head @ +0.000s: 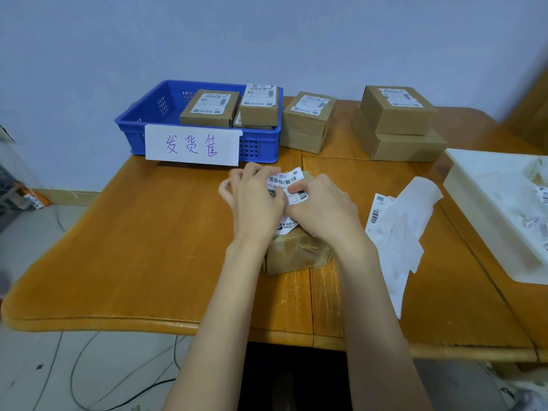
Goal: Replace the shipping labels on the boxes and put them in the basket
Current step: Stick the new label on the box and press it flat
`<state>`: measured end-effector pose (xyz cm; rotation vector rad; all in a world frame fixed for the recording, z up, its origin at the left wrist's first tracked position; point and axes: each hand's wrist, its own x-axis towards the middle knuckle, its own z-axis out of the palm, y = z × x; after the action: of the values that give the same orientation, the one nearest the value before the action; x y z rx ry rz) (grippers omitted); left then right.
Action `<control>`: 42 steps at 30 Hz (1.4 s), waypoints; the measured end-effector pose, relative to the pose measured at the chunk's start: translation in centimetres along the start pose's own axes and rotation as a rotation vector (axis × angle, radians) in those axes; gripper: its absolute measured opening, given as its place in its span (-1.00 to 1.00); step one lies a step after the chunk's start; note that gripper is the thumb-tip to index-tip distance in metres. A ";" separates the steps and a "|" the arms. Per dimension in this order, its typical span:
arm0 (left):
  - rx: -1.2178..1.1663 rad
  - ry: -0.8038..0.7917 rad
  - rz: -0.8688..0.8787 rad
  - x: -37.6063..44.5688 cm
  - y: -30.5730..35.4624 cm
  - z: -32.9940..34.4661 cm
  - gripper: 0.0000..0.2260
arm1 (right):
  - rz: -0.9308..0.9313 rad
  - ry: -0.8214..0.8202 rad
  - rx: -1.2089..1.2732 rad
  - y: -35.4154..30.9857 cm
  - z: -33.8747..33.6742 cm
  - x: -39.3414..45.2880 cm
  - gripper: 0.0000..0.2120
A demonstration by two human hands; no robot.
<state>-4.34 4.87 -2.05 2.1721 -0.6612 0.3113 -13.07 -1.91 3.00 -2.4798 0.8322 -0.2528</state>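
Box (296,250) at table (148,232) centre. Left hand (255,200) and right hand (323,209) both pinch its shipping label (286,180), lifted at the 12 o'clock edge, probably mid-peel or mid-stick; cannot tell which. Blue basket (166,114) at 11 o'clock holds finished boxes; backing paper (406,226) at 3 o'clock, within reach.

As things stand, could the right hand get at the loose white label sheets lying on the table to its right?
Probably yes. The loose white label sheets lie uncovered on the wooden table, just beside the right hand, with nothing between them. But that hand is busy with the white shipping label on the brown cardboard box.
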 end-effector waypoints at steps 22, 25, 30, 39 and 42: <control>-0.488 -0.269 -0.361 1.1 -1.0 -0.4 -0.53 | 0.017 0.065 -0.011 0.6 0.6 -0.1 -0.63; -0.762 -0.331 -0.549 1.3 -0.8 -0.9 -0.57 | 0.011 0.044 -0.003 0.7 0.2 0.1 -0.63; -0.869 -0.253 -0.606 1.3 -0.2 -0.8 -0.66 | 0.017 0.038 0.016 1.1 -0.4 0.5 -0.67; -0.816 -0.192 -0.563 1.2 0.0 -0.1 -0.76 | -0.181 0.248 0.231 1.0 -0.4 0.8 -0.73; -0.800 -0.189 -0.541 1.3 -0.3 0.0 -0.78 | -0.273 0.007 0.058 0.6 0.5 1.1 -0.63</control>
<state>-3.14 4.55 -1.67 1.5176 -0.2053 -0.3941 -12.33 -2.75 2.29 -2.5347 0.4793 -0.3757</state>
